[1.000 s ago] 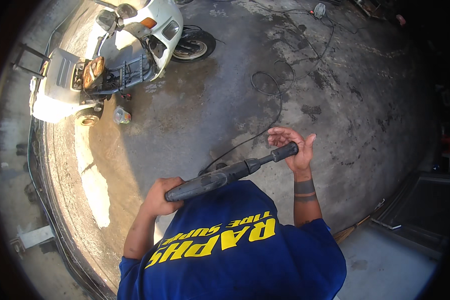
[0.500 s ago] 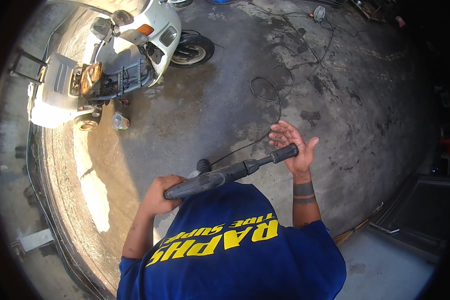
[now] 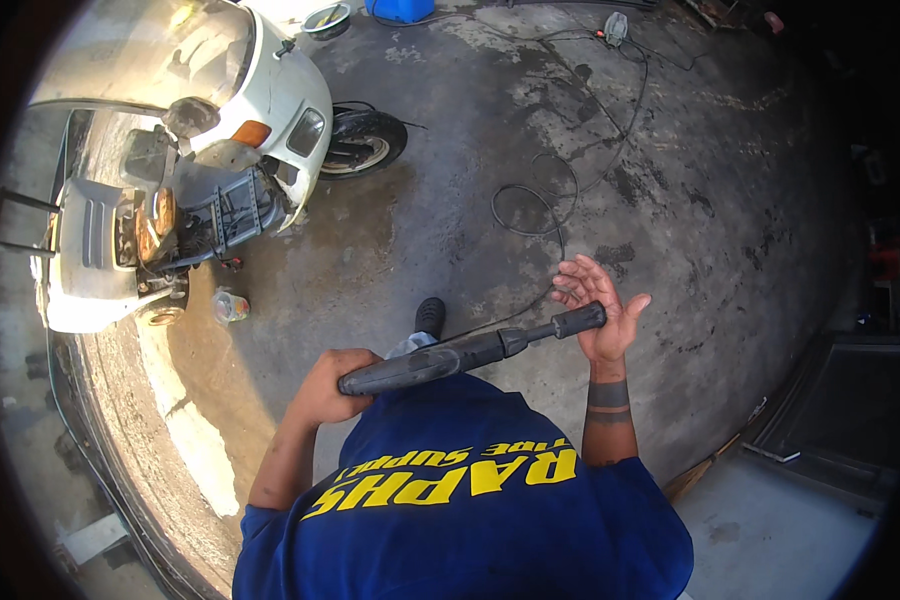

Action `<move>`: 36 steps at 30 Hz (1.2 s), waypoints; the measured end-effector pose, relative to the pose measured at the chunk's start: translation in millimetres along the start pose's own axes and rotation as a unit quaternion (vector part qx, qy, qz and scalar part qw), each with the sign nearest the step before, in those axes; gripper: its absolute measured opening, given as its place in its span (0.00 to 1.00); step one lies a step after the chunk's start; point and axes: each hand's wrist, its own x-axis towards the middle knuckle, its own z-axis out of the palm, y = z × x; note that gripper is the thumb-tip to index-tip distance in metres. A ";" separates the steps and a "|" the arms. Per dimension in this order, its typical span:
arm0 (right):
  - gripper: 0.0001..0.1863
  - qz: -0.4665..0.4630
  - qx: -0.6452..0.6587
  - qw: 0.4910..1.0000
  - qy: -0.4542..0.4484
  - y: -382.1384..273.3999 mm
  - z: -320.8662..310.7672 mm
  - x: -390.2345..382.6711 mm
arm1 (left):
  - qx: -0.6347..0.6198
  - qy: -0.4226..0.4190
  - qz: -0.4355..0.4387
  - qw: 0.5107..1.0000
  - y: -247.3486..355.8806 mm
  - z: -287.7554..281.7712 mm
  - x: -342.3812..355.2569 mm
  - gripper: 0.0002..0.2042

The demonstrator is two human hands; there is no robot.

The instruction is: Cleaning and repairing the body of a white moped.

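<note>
A black pressure washer gun (image 3: 460, 354) lies slantwise across my front, its nozzle end pointing right. My left hand (image 3: 337, 387) is closed round its rear end; the fingers are partly hidden behind it. My right hand (image 3: 602, 312) is palm up with fingers spread and thumb out, just under the dark cylindrical nozzle tip. The tip touches or nearly touches the palm; I cannot tell which. A thin black hose (image 3: 510, 322) runs from behind the gun toward the floor.
A white scooter (image 3: 292, 120) with stripped bodywork stands at the left. Beside its rear wheel is a clear plastic tub (image 3: 230, 306). Hose coils (image 3: 530, 232) lie on the wet concrete, leading to a small grey device (image 3: 616, 28). My shoe (image 3: 430, 316) shows ahead; a blue container (image 3: 400, 9) stands far off.
My view has shifted, so the scooter sits lower and further left, and my shoe shows more. Both hands keep about the same pose on and by the gun.
</note>
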 end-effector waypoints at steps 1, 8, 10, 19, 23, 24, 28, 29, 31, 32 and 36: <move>0.61 0.001 -0.003 1.000 0.011 -5.8 0.4 12.6 | -0.010 0.020 0.041 0.999 0.5 -9.5 21.1 0.17; 0.59 -0.045 -0.063 0.994 0.071 -38.2 -14.3 108.0 | -0.021 -0.106 0.029 0.994 -3.9 -96.7 163.5 0.15; 0.59 -0.086 -0.006 0.987 0.136 -41.5 -22.1 133.3 | -0.010 -0.114 0.063 0.991 -2.1 -107.8 206.9 0.14; 0.45 -0.220 0.247 0.891 0.310 -49.1 -102.3 251.5 | 0.068 -0.174 0.161 0.969 12.1 -132.1 412.8 0.14; 0.35 -0.107 0.437 0.803 0.391 -41.1 -172.9 340.5 | 0.104 -0.160 0.137 0.972 20.6 -142.5 507.2 0.13; 0.35 -0.108 0.437 0.801 0.394 -40.1 -186.1 360.3 | 0.104 -0.163 0.137 0.972 26.2 -145.3 525.7 0.13; 0.27 -0.017 0.419 0.789 0.449 -32.0 -211.8 458.7 | 0.119 -0.144 0.059 0.981 38.4 -168.7 580.9 0.13; 0.24 -0.003 0.401 0.792 0.460 -28.7 -215.3 481.2 | 0.118 -0.130 0.037 0.984 38.4 -173.8 587.8 0.13; 0.18 0.025 0.374 0.783 0.497 -2.3 -233.3 525.8 | 0.127 -0.127 -0.006 0.984 38.8 -181.8 605.8 0.11; 0.16 0.048 0.367 0.780 0.506 22.5 -248.3 543.5 | 0.137 -0.125 -0.046 0.982 38.4 -185.4 618.4 0.10; 0.13 0.106 0.344 0.758 0.544 101.9 -271.1 595.3 | 0.171 -0.154 -0.118 0.966 23.9 -201.0 663.0 0.14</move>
